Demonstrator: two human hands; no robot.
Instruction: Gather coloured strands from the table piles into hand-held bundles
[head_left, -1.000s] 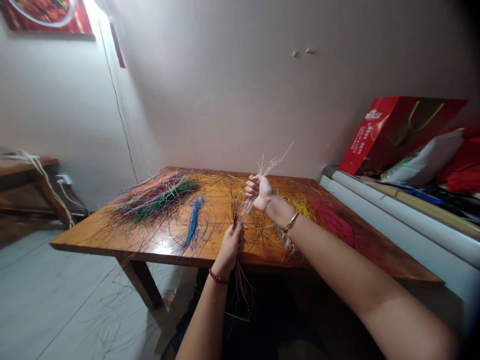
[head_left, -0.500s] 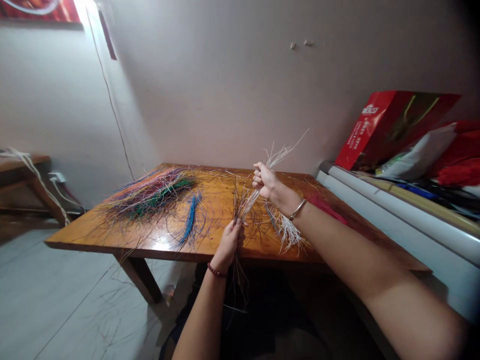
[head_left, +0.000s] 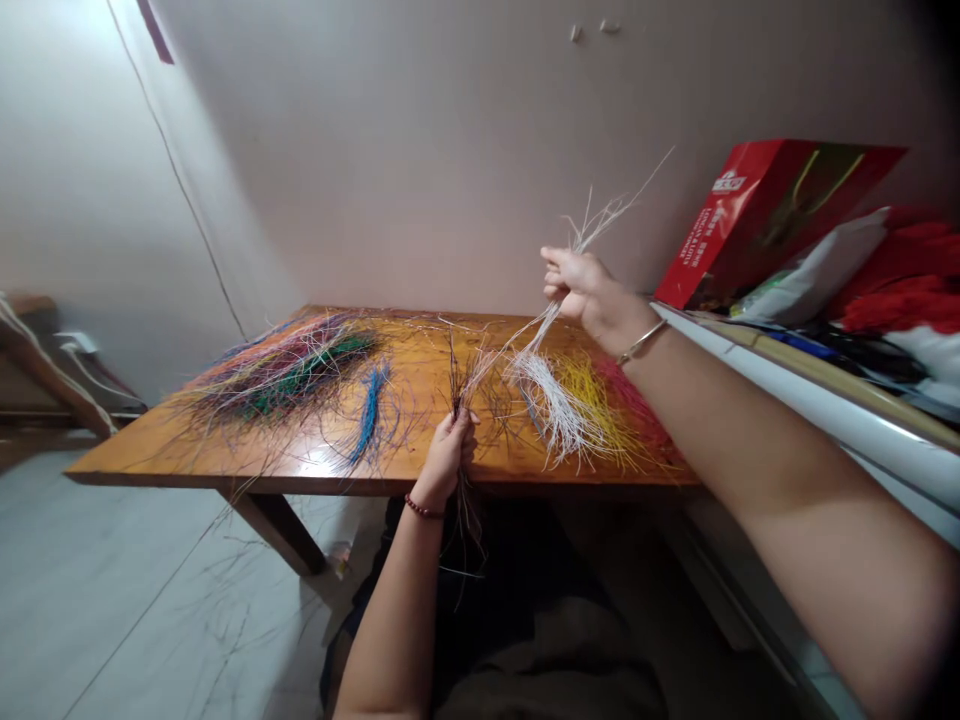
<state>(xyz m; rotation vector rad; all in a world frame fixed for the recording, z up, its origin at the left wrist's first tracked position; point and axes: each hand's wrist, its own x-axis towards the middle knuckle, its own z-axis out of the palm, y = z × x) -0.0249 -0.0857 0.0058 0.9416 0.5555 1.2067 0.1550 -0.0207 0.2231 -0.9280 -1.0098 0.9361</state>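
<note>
My left hand point(head_left: 452, 445) is closed around a bundle of dark and pale strands point(head_left: 456, 385) at the table's front edge; loose ends hang below it. Higher and to the right, my right hand point(head_left: 576, 283) grips thin white strands point(head_left: 596, 225), which fan out above the fist and run down toward my left hand. Beneath my right hand a pile of white strands point(head_left: 559, 410) lies on the wooden table point(head_left: 420, 465), beside yellow strands point(head_left: 596, 400) and red strands point(head_left: 634, 400). A small blue bundle point(head_left: 370, 415) lies left of my left hand.
On the table's left is a large heap of multicoloured strands point(head_left: 285, 375), green at its right side. To the right, a red paper bag point(head_left: 720, 220), a white plastic bag point(head_left: 814, 265) and red cloth point(head_left: 900, 300) sit on a white-edged surface. A wall stands behind.
My right hand has moved up and to the right, drawing the white strands away from my left hand. The yellow pile now shows. The whole view has shifted slightly.
</note>
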